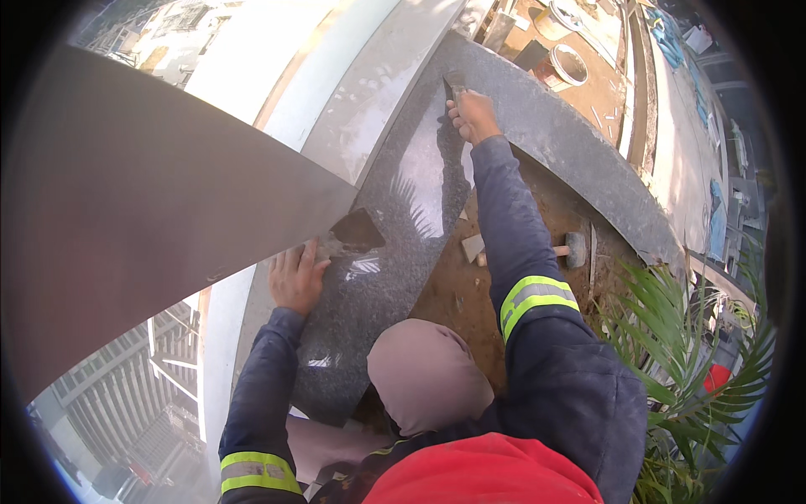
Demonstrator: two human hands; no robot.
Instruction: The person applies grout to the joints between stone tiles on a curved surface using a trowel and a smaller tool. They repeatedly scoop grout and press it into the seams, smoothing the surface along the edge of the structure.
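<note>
A grey, polished stone slab runs away from me, with palm-leaf shadows and glare on it. At its far end, my right hand is closed around what looks like a small scraper. Its dark, pointed blade meets the stone; the handle is mostly hidden in the fist. My left hand lies on the slab's left edge, fingers stretched out and apart. Just beyond those fingertips are a pale smear and a dark brown flat patch; whether that is an object or a reflection I cannot tell.
A large brown panel juts in from the left, close to my left hand. A curved grey slab bends away rightward. On the dirt inside it lies a mallet. Buckets stand beyond; palm fronds are at right.
</note>
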